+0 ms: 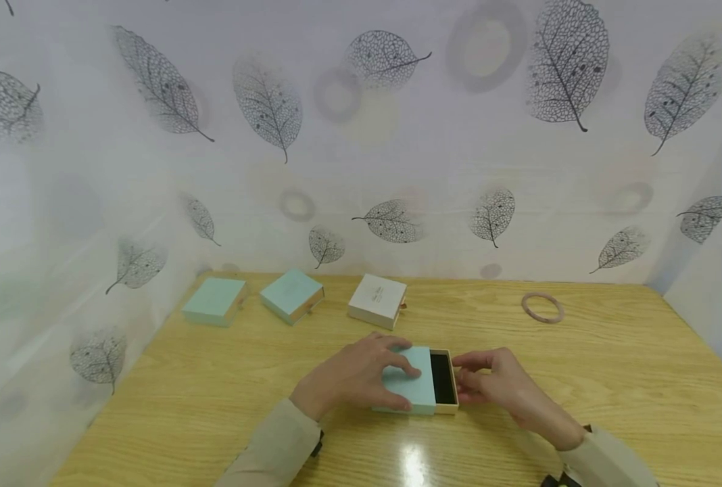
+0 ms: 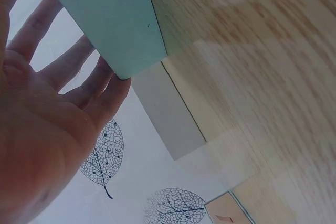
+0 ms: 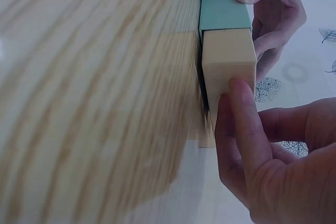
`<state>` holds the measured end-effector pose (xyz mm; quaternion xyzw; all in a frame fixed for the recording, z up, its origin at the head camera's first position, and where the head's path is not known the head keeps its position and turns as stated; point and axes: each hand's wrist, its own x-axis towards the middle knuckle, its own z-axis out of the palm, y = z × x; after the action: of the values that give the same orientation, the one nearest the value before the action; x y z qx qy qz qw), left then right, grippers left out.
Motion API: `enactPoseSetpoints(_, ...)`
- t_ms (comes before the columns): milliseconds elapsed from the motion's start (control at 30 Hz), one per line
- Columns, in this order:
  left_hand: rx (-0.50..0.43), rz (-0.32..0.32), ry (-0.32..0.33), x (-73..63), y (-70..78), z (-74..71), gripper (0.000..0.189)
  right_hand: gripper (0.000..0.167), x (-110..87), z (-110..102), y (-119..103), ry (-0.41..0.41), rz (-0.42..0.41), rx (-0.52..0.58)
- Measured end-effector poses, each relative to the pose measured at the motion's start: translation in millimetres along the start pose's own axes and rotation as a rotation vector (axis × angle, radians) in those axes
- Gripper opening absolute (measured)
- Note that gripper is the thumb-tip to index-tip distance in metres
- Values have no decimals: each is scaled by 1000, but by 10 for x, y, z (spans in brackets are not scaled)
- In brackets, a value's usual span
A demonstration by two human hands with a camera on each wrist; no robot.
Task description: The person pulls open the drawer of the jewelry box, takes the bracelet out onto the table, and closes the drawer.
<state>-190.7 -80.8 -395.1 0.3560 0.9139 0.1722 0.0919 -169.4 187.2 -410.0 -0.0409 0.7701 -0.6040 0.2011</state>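
A light-teal sliding box (image 1: 418, 389) lies on the table, its cream drawer (image 3: 229, 51) partly out to the right and showing a black inside. Over the teal sleeve spreads my left hand (image 1: 370, 375), which grips it with the thumb along the near side and the fingers across the top. My right hand (image 1: 510, 389) is at the drawer's outer end. There its thumb and curled fingertips come together against the end face in the right wrist view. Whatever lies between those fingertips is hidden.
Behind the hands stand a green box (image 1: 211, 301), a teal box (image 1: 291, 294) and a white box (image 1: 376, 299), all closed. A pinkish bangle (image 1: 542, 319) lies at the back right of the wooden table (image 1: 610, 365). A leaf-patterned curtain (image 1: 410, 155) hangs along the back edge.
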Motion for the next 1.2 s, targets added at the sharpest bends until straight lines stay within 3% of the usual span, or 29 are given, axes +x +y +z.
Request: enactPoseSetpoints(1200,-10,-11,-4,-7,17,-14,46,39,36,88,-33,-34,-21,-11)
